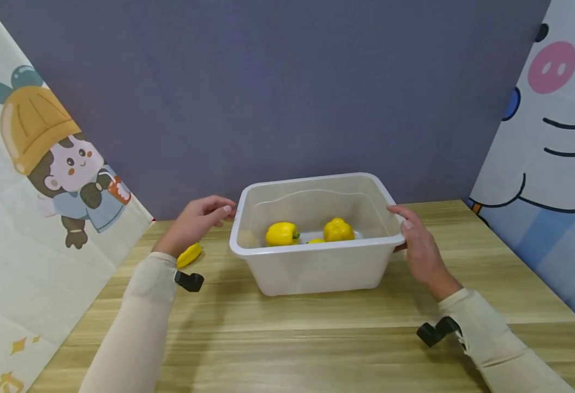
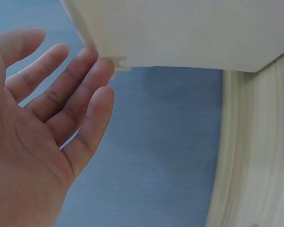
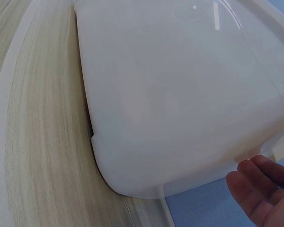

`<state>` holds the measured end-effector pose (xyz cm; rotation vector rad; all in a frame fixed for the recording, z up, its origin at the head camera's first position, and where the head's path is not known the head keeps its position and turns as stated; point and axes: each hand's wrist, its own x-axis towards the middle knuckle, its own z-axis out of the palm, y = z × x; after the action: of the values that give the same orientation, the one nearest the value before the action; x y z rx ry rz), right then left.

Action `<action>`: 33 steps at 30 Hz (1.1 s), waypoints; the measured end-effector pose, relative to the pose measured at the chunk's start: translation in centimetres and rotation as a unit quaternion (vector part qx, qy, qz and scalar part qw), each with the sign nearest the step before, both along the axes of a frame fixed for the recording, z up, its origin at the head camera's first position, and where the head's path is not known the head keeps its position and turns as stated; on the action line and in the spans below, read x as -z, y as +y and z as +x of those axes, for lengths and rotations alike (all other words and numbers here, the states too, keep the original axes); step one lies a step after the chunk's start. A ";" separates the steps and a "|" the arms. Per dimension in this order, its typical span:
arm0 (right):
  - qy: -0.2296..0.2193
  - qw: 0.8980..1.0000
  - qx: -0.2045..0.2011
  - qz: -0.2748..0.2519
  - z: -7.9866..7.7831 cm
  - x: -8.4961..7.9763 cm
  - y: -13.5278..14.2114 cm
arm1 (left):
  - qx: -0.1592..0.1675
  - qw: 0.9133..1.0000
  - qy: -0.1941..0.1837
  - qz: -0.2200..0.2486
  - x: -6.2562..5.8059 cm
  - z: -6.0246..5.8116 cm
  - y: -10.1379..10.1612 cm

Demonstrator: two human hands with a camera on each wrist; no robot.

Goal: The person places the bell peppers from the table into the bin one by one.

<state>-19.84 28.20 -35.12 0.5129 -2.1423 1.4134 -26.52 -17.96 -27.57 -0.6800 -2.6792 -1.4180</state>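
A white plastic bin (image 1: pixel 317 270) stands on the table with yellow bell peppers inside: one lying on its side (image 1: pixel 282 233), another (image 1: pixel 339 230) to its right. Between them, the front rim hides most of a third yellow thing. My right hand (image 1: pixel 422 251) grips the bin's right rim, thumb on top; in the right wrist view its fingers (image 3: pixel 255 189) curl up beneath the edge. My left hand (image 1: pixel 196 221) is at the left rim with fingers loosely extended. In the left wrist view its fingertips (image 2: pixel 103 68) are right at the bin's edge, palm facing the camera.
A yellow, banana-shaped thing (image 1: pixel 189 255) lies on the wooden table (image 1: pixel 287 338), partly hidden by my left wrist. A dark grey-blue panel (image 1: pixel 287 98) rises behind the bin. Printed cartoon sheets flank the table, one on the left (image 1: pixel 17 245) and one on the right (image 1: pixel 552 164).
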 end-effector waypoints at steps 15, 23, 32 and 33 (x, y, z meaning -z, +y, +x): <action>0.003 1.000 0.001 0.000 0.0 0.1 -0.1 | -0.010 0.999 -0.016 0.035 2.6 -0.1 -0.4; 0.009 1.000 0.002 -0.003 -0.2 0.3 -0.1 | -0.011 0.998 -0.012 0.061 3.7 0.1 -0.4; 0.005 1.000 0.007 0.004 -0.2 0.3 -0.1 | -0.008 0.998 -0.030 0.061 4.7 0.0 -0.6; 0.006 1.000 0.005 0.003 -0.2 0.3 -0.2 | -0.009 0.998 -0.030 0.061 4.8 0.0 -0.6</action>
<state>-20.04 28.03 -35.45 0.5097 -2.1370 1.3963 -26.54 -18.59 -32.40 -0.6114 -2.6087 -1.6054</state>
